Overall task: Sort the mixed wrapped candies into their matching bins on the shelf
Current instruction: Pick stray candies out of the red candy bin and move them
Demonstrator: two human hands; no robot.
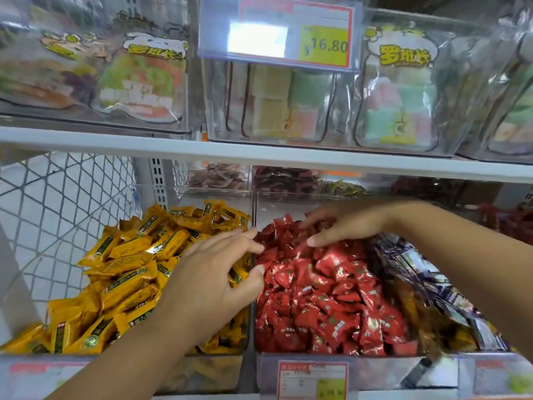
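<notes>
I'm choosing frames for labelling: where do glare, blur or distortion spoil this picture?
Head view: glare whites out half the price tag; motion blur smears the purple candies at the right edge; the shelf edge slants, likely from the wide lens; red candies and yellow candies stay sharp.

L bin [216, 373] beside mid bin [389, 370]; bagged sweets [401, 90] on shelf [259, 151] above.

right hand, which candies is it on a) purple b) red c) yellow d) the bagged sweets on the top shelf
b: the right hand lies with its fingers spread on the pile of red candies.
</notes>
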